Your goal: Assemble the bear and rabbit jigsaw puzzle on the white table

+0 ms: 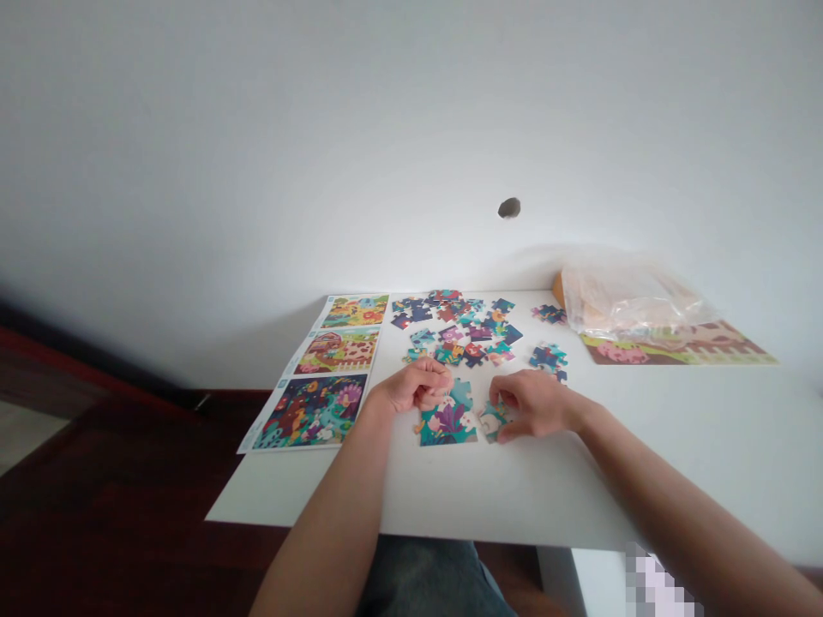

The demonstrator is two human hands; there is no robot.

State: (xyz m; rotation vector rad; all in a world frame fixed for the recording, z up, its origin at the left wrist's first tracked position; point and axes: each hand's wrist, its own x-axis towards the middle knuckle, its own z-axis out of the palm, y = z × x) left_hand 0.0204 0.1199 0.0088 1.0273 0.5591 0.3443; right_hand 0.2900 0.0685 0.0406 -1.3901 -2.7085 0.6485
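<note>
Puzzle piece (490, 422) partly hidden in wide pinch of right hand (535, 405); left hand (417, 386) curled, hold unclear.

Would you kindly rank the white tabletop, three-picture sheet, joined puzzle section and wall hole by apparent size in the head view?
Largest to smallest:
1. white tabletop
2. three-picture sheet
3. joined puzzle section
4. wall hole

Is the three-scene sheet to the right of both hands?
No, the three-scene sheet lies at the left of the table, left of the left hand.
</note>
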